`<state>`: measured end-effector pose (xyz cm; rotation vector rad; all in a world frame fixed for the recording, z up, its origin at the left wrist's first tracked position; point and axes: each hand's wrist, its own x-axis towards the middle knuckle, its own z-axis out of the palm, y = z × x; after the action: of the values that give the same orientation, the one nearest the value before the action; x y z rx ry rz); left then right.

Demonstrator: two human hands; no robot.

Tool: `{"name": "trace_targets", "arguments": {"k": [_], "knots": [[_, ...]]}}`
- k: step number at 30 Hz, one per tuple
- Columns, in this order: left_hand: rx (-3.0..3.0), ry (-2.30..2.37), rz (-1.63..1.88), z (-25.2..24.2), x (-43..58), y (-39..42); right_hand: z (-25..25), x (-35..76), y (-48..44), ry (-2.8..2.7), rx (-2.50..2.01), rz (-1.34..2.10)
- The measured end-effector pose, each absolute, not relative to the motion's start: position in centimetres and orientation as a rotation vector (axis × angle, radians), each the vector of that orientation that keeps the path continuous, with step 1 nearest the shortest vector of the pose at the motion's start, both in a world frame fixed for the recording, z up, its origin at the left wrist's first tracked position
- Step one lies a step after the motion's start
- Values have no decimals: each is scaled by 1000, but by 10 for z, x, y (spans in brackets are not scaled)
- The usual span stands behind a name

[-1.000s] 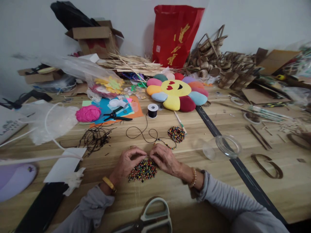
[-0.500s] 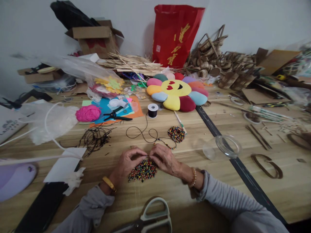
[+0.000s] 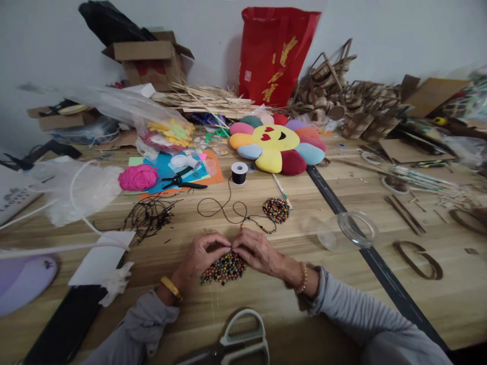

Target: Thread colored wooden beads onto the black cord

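My left hand and my right hand meet fingertip to fingertip just above a pile of small multicoloured beads. Both are closed in a pinch. What sits between the left fingertips is too small to make out. From beside my right fingers a black cord with several beads threaded on it runs back to a white-rimmed spool; the cord's end at the fingers is hidden. A coiled string of beads lies beyond my right hand.
Scissors lie at the near edge. To the left are tangled black cords, pliers and pink yarn. A flower cushion lies behind the spool. Clear tape is on the right.
My fingertips have shifted slightly, with the right hand's fingers a little closer to the left ones. The bead pile and everything else stay in place.
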<state>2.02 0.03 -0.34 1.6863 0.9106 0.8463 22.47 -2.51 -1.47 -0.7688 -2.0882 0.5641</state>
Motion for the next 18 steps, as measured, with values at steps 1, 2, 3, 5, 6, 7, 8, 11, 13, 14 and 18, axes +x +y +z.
{"name": "trace_targets", "arguments": {"k": [1, 2, 3, 5, 6, 7, 8, 11, 13, 14, 18], "knots": [[1664, 915, 840, -4, 20, 0, -15, 225, -25, -2090, -760, 568], [1637, 920, 834, -4, 20, 0, -15, 225, -25, -2090, -752, 571], [1609, 923, 828, -4, 20, 0, -15, 225, -25, -2091, -747, 574], [1558, 926, 828, -5, 20, -1, -15, 225, -25, -2090, -742, 579], [1539, 925, 828, -5, 21, -1, -15, 225, -25, -2090, -740, 579], [1526, 921, 824, -5, 21, -1, -15, 225, -25, -2088, -740, 577], [1519, 918, 820, -4, 21, -1, -16, 225, -25, -2086, -738, 570], [1536, 913, 807, -1, 21, -1, -16, 225, -25, -2091, -731, 559], [1568, 908, 796, 1, 21, -1, -15, 225, -25, -2101, -731, 573], [1583, 904, 788, 3, 21, -1, -14, 225, -26, -2107, -731, 583], [1615, 887, 771, 5, 21, -1, -10, 224, -26, -2102, -744, 555]]}}
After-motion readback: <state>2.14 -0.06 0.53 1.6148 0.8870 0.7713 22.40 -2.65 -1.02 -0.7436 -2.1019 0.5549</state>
